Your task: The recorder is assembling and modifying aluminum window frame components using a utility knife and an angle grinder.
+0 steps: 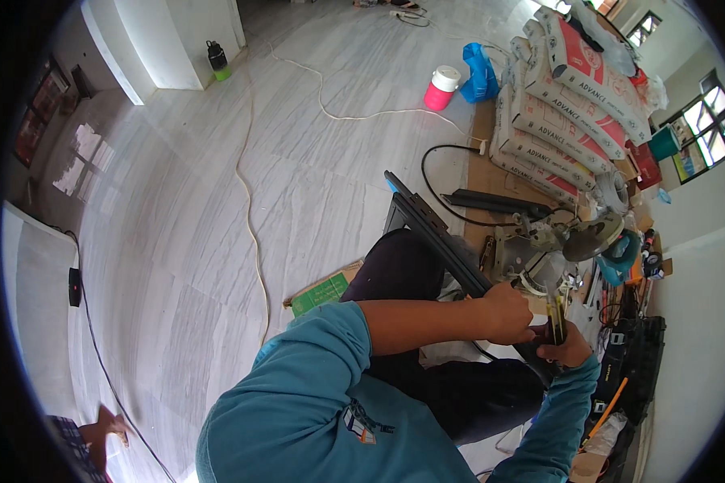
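A long black metal profile (439, 229) lies slantwise across my lap, its far end pointing up and left over the floor. My left hand (509, 315) is closed on the near part of this profile, fingers curled. Just right of it, my right hand (570, 348) grips a yellow-and-black hand tool (556, 315) that stands upright close to the profile; its exact kind is too small to tell. A miter saw (584, 237) with a round guard stands beyond my hands. Another dark bar (495, 203) lies behind the profile.
Stacked cement bags (556, 121) stand at the far right, near a pink-and-white jug (441, 88) and blue bag (479, 74). A pale cord (246, 193) crosses the tiles. A black toolbox (632, 362) lies right. Part of another person (105, 431) shows lower left.
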A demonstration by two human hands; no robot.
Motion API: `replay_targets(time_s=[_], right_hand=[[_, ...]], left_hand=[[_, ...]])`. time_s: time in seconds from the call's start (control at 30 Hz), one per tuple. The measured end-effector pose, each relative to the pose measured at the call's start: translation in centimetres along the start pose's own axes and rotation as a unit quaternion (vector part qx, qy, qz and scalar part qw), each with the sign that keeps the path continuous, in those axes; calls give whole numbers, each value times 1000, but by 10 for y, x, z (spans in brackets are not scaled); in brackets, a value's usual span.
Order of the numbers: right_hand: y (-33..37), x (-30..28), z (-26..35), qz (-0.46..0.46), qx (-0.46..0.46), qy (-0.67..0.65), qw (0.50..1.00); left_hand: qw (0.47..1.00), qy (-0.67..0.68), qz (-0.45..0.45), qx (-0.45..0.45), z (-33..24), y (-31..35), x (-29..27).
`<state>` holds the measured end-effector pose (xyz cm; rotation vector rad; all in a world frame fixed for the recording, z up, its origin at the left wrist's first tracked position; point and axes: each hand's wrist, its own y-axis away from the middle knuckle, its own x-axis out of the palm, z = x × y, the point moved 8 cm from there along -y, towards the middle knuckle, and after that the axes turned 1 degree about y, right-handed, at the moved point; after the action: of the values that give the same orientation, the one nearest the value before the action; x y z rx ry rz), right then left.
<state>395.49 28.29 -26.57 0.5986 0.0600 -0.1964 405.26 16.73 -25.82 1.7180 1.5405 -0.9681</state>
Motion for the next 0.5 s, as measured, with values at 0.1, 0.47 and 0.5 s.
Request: replay_targets(time_s=[0.1, 0.47, 0.5], right_hand=[[-6, -8, -13, -5, 64, 110, 992], [-2, -12, -9, -16, 81, 155, 984], [0, -11, -6, -27, 91, 145, 985]], left_hand=[[1000, -12, -25, 8, 5, 3, 4], [650, 187, -684, -272, 184, 197, -89], [619, 385, -632, -263, 208, 191, -72]])
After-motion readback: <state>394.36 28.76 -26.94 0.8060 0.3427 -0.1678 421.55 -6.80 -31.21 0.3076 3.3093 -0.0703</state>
